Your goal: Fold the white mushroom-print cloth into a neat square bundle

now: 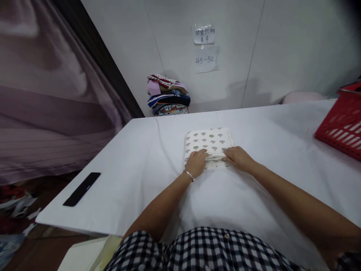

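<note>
The folded cloth (210, 140), white with grey mushrooms and a few green motifs, lies flat directly beneath and just beyond the fingers, its near edge between them. The left hand (196, 162) has its fingers bent over the near left part of that edge, tips resting on the printed face; they look closed on the cloth, though the thumb is too hidden to tell how firmly. The right hand (239, 158) pinches the near right corner, fingers closed on the layers. Between the two sets of fingertips, several layers (214, 158) show stacked and slightly bunched, with one more strip of fabric on the near side of them.

To handle this edge well, both hands should pull outward with equal, light tension, so the layers straighten without skewing (soft fabric like this probably creases easily). The fingertips would do best gathering every layer together, since a loose one could slip out toward the wearer. Pressing along the edge from the middle toward each hand should flatten the bulge.

The white table covering (141, 158) spreads all around the fingers, lightly wrinkled to their left; smoothing it would help. The red basket (342, 126) stands well to the right of the right fingers, out of their way.
</note>
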Action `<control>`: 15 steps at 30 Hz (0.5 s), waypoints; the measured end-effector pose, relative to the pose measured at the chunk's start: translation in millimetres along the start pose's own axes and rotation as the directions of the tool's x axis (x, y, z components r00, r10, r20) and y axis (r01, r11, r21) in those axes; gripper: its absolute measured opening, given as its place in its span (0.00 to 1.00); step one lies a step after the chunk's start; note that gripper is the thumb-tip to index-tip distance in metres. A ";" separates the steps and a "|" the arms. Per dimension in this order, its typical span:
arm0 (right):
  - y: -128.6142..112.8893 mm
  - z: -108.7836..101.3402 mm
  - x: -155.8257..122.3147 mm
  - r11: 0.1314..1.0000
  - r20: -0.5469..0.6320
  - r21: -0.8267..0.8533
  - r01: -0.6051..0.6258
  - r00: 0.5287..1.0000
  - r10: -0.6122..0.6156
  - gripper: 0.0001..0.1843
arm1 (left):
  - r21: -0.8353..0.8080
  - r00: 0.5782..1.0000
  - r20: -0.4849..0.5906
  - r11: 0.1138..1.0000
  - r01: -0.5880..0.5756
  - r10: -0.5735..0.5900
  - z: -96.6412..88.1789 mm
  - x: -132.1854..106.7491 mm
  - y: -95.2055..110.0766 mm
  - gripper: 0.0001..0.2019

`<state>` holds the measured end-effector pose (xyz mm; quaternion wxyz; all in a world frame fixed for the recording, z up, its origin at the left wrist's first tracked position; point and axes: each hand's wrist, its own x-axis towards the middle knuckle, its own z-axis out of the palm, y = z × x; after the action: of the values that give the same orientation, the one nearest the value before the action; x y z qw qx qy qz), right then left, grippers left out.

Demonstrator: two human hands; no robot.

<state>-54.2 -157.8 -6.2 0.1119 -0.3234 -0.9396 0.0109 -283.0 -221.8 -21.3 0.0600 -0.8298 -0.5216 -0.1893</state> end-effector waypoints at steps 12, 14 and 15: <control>-51.8 31.2 -25.7 0.984 -0.313 -0.070 0.162 0.934 -0.176 0.14 | -0.128 0.953 0.245 0.969 0.212 -0.176 -15.7 11.9 -5.4 0.18; -53.2 36.1 -19.2 0.991 -0.291 -0.095 0.099 0.949 -0.123 0.15 | -0.258 0.941 0.270 0.927 0.273 -0.203 -21.9 14.1 -10.0 0.17; -53.8 37.4 -15.4 0.991 -0.271 -0.111 0.077 0.957 -0.105 0.15 | -0.317 0.936 0.278 0.899 0.303 -0.218 -25.5 15.5 -13.3 0.16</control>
<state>-83.1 -207.8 -40.9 0.2258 -0.2833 -0.9281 -0.0862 -295.2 -210.4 6.7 -0.1789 -0.7654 -0.5892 -0.1869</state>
